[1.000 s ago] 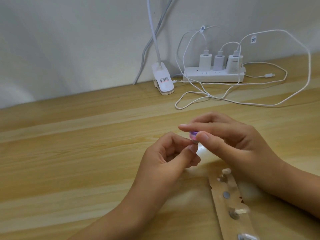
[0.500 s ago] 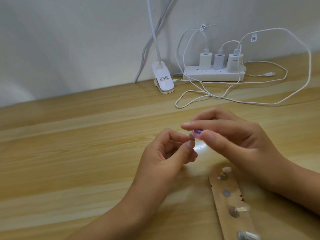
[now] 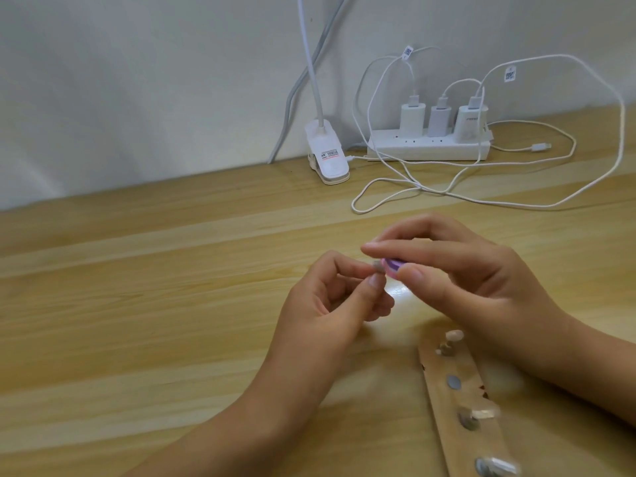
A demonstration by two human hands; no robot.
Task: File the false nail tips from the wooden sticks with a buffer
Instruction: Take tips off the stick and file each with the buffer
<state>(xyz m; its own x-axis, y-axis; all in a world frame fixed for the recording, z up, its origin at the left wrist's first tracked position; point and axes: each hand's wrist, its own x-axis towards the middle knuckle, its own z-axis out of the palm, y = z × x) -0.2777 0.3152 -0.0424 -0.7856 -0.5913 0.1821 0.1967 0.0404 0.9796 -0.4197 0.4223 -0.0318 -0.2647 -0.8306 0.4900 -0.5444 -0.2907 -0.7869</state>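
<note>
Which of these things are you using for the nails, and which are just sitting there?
For the job: purple buffer in the right hand; nail tip pinched by the left hand; wooden stick with more nail tips.
Just lying about: power strip, chargers, white cables, lamp clip.

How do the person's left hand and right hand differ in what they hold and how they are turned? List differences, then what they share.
The left hand pinches a small grey false nail tip; the right hand grips a purple buffer. The left hand shows its palm side and curled fingers; the right hand shows its back. Both are raised over the wooden table, meeting where tip and buffer come together.
</note>
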